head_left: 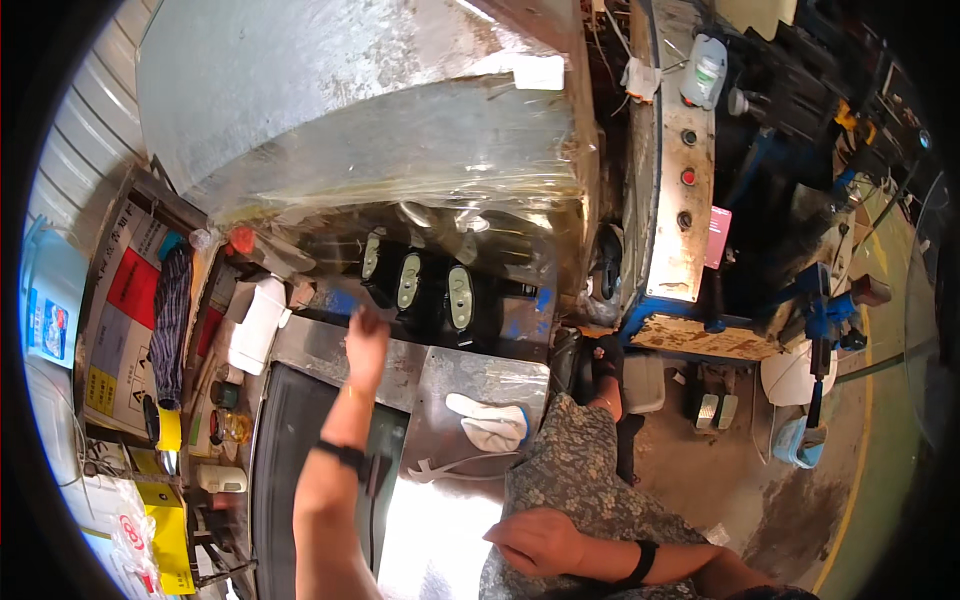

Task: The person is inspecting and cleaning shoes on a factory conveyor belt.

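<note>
My left hand (366, 335) reaches forward to the far edge of the metal workbench (470, 380), right at the leftmost of three black pieces with pale oval faces (408, 282) that stand in a row under a large plastic-wrapped metal hood (370, 110). Its fingers are curled by that piece; whether they grip it I cannot tell. My right hand (540, 540) lies flat on my patterned clothing at my thigh, holding nothing. A white cloth glove (490, 422) lies on the bench between my arms. Both wrists wear black bands.
A dark mat (290, 440) covers the bench's left part. Bottles, a white container (257, 325) and yellow tags crowd the left shelf. To the right stands a metal control panel with round buttons (686, 160), foot pedals (716, 408) on the stained floor, and blue machine parts (815, 310).
</note>
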### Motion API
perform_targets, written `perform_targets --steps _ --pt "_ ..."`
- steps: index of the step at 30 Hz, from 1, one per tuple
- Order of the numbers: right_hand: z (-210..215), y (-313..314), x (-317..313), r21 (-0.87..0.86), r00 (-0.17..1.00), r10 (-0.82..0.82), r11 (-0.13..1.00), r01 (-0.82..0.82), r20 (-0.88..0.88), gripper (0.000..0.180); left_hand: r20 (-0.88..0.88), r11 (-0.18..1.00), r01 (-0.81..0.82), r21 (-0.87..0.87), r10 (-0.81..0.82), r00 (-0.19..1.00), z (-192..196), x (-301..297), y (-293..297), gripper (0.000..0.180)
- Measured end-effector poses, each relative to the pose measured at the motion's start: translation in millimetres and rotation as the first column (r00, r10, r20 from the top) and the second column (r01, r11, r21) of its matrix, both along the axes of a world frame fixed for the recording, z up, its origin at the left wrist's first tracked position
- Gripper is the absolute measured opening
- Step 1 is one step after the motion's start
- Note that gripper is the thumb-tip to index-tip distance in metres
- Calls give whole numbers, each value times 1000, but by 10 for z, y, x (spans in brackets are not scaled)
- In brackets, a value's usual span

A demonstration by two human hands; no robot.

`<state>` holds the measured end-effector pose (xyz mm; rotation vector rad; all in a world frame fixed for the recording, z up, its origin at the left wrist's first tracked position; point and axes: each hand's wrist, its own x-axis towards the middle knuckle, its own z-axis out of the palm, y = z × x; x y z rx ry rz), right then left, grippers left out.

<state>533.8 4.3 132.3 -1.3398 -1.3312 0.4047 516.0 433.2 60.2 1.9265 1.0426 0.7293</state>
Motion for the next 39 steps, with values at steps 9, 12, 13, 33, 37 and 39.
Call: perform_targets --steps 9,12,13,33,37,39 --pt "-419 -148 -284 186 959 137 965 -186 249 32 -145 721 295 627 -264 954 937 -1284 -4116 31" --pt "-408 -270 -369 104 930 164 972 -209 330 19 209 966 68 248 -121 970 462 -1461 -4390 38" --pt "-425 -320 -410 108 926 150 974 -198 345 19 212 977 72 199 -115 970 404 -1510 -4406 41" --pt "-701 -1059 -523 -98 892 452 887 -450 -7 52 -52 597 352 721 -459 887 931 -1548 -4699 28" --pt "-212 -1043 -180 -131 848 443 896 -423 292 67 -62 610 363 704 -456 888 900 -1500 -4679 29" --pt "-172 -1021 -62 -118 860 390 920 -373 328 66 -72 597 378 708 -471 879 925 -1463 -4660 29"
